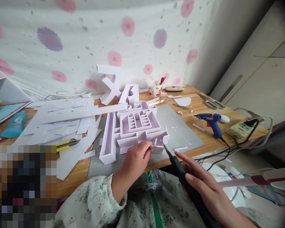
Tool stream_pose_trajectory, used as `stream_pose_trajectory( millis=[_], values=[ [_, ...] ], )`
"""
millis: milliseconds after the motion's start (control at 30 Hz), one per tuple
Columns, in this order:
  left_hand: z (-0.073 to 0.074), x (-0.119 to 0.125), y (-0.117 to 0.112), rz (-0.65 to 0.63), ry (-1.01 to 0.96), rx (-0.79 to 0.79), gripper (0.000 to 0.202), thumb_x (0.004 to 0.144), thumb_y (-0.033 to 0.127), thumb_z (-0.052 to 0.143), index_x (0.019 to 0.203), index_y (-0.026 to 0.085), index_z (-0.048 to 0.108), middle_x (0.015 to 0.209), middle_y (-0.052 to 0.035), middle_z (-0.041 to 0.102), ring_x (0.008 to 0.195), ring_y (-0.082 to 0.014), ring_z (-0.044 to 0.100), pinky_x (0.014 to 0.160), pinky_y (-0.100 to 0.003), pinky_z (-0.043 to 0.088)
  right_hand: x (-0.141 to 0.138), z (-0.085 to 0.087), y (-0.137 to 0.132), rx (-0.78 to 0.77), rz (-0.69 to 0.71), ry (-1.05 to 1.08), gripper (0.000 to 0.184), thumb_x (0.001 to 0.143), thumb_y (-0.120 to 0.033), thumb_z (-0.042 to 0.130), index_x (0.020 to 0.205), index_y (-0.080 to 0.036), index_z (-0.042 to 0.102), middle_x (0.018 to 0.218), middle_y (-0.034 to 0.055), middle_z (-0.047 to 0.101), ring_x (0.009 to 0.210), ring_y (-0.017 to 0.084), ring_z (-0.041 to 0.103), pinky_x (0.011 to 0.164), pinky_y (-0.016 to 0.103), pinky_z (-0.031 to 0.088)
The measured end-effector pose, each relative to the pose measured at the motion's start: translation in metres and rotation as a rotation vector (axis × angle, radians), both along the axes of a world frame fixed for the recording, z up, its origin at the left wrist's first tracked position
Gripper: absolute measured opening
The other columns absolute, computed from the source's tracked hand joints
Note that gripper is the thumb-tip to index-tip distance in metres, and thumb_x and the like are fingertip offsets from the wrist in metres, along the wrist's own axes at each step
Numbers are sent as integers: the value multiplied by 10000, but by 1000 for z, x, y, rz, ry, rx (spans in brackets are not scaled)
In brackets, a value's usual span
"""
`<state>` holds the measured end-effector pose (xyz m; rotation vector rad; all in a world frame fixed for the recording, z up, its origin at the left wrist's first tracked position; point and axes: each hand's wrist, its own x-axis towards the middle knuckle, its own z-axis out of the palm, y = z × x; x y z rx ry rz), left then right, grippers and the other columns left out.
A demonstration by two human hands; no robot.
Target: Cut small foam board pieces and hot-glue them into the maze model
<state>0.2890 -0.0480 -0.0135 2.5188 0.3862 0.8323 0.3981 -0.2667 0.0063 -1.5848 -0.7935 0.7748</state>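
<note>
White hollow character: at left grip; walls seem mostly up, top open.
Left grip: bunched, hold unclear.
Right grip: loosely round black pointed tool.

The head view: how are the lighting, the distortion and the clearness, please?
In the head view, soft light leaves lilac shading inside the hollow white board structure; also in the head view, the pale flat cabinet leans strongly, probably wide-lens distortion, and the lower-left corner is pixelated.

From here I log a wooden table, grey mat on it, white structure on the mat. Table also carries blue glue gun, scissors.
</note>
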Motion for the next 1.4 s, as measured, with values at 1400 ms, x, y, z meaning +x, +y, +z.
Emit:
stream_pose_trajectory(
  millis=[1400],
  values=[
    [2,-11,-5,-26,-85,52,111,869,95,582,863,205,600,772,-9,701,699,-185,680,628,-272,491,-16,8,-9,-206,83,-142,473,980,-480,453,1423,-325,509,1357,47,590,1228,235,565,979,322,506]
  ],
)
